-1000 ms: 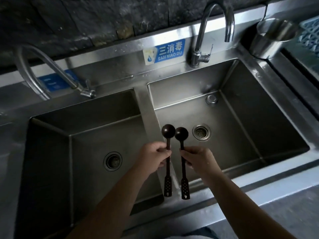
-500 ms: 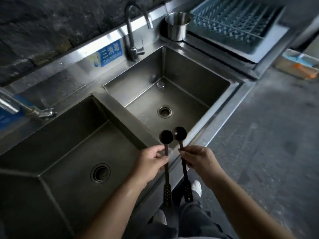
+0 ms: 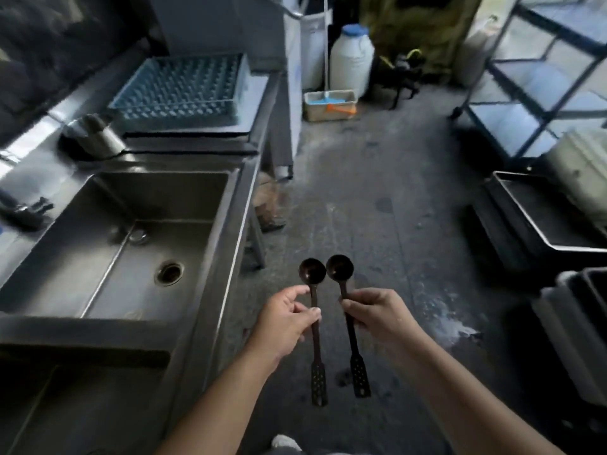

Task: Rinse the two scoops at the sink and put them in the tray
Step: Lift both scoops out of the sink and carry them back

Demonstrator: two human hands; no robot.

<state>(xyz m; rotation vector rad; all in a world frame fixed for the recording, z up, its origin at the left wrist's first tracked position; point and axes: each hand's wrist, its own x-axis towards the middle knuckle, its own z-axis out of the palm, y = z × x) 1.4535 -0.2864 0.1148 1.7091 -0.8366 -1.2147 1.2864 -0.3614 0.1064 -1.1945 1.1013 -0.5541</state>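
Sink (image 3: 138, 244) was brushed stainless steel w/ dull sheen. Both scoops (image 3: 314, 310) looked dark glossy plastic, perforated handle ends. Rack (image 3: 177, 90) was blue plastic. Floor (image 3: 377, 198) was rough matt concrete. Tray (image 3: 542, 218) was matt metal.

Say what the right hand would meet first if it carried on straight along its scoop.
Nothing nearby: beyond the right hand and its dark long-handled scoop lies only bare grey concrete floor; far ahead, likely the beige box, though depth is unclear.
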